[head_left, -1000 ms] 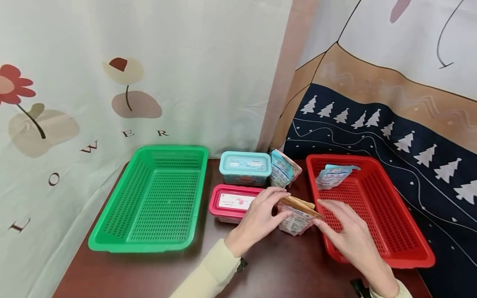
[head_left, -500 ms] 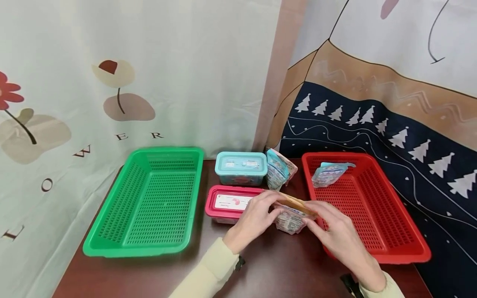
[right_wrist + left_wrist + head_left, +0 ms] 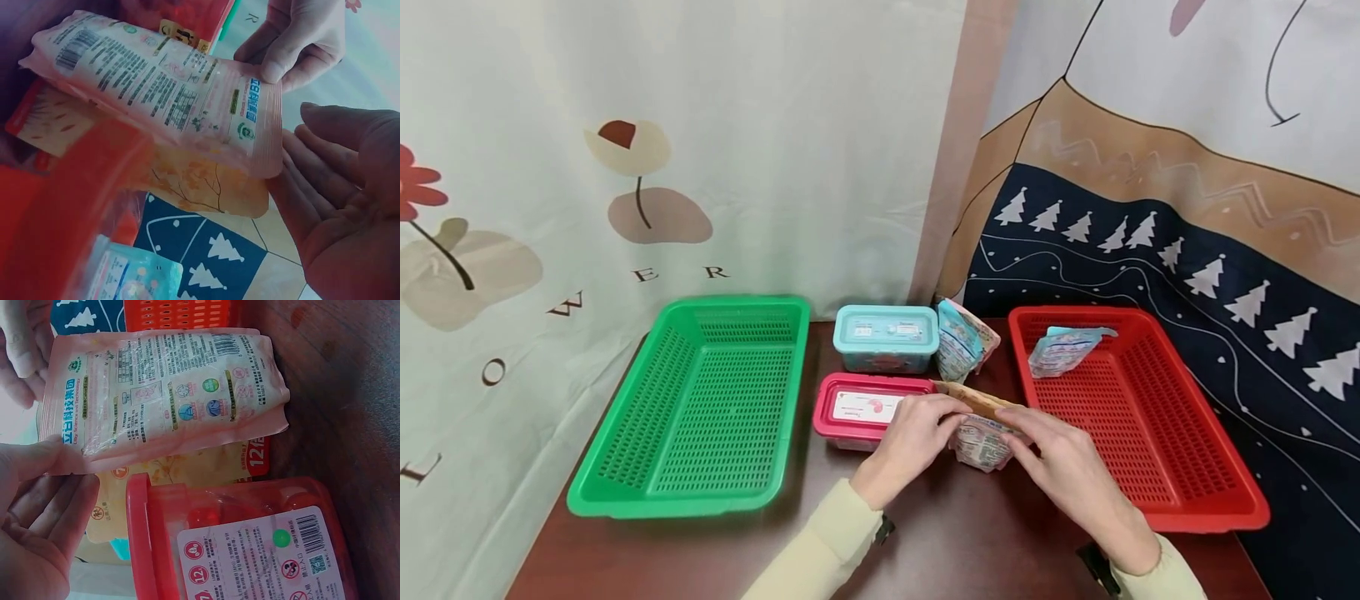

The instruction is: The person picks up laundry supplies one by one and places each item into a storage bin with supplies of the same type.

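Note:
A pink refill pouch [image 3: 981, 443] with printed text stands on the table, its sealed top edge toward my hands. My left hand [image 3: 913, 437] pinches that edge near its left corner, thumb in front and fingers behind in the left wrist view. At the right corner is my right hand [image 3: 1067, 462]; in the right wrist view its fingers [image 3: 312, 181] reach the edge while the thumb stands apart. Directly behind stands a yellow-orange pouch [image 3: 206, 465], mostly hidden. Beside them, on the left, sits a pink-lidded tub [image 3: 865, 407].
A green basket [image 3: 786, 400] stands on the left. On the right, a red basket [image 3: 1217, 467] holds a blue pouch [image 3: 1063, 350]. A blue-lidded tub [image 3: 886, 329] and another blue-and-pink pouch [image 3: 958, 342] stand behind. Curtains rise along the back and right side.
My right hand has moved slightly left along the pouch's top. My left fingers have drawn back toward me, uncovering the yellow-orange pouch's top left corner. The view has shifted slightly.

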Tool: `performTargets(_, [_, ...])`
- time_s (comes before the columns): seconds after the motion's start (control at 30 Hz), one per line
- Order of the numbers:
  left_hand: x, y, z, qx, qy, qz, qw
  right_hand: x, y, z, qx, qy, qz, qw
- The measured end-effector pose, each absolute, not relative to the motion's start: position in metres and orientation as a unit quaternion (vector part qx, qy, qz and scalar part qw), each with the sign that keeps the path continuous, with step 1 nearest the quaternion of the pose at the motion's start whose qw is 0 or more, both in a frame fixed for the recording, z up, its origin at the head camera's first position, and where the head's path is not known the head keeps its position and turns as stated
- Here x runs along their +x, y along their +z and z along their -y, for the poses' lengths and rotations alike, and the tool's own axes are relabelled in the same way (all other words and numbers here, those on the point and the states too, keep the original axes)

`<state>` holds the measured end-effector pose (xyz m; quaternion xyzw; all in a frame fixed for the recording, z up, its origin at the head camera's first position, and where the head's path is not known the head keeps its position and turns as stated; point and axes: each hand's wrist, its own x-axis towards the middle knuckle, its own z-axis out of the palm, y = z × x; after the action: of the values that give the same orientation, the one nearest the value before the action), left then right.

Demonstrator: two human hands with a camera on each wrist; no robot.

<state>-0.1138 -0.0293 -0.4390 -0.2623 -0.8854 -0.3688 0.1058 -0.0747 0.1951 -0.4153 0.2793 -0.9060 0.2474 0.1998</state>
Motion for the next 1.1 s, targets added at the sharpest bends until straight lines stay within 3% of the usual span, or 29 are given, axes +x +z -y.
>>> performTargets(0.33, [-0.110, -0.440, 0.030, -0.245, -0.380, 0.885, 0.106, -0.074, -0.418, -0.196, 0.250, 0.221, 0.925, 0.183])
performTargets(0.9, [-0.103, -0.432, 0.027, -0.268, -0.404, 0.859, 0.165, -0.075, -0.411, -0.204, 0.233, 0.248, 0.910, 0.238])
performTargets(1.1, [-0.098, -0.418, 0.027, -0.267, -0.419, 0.852, 0.163, -0.073, -0.403, -0.207, 0.224, 0.269, 0.905, 0.244])
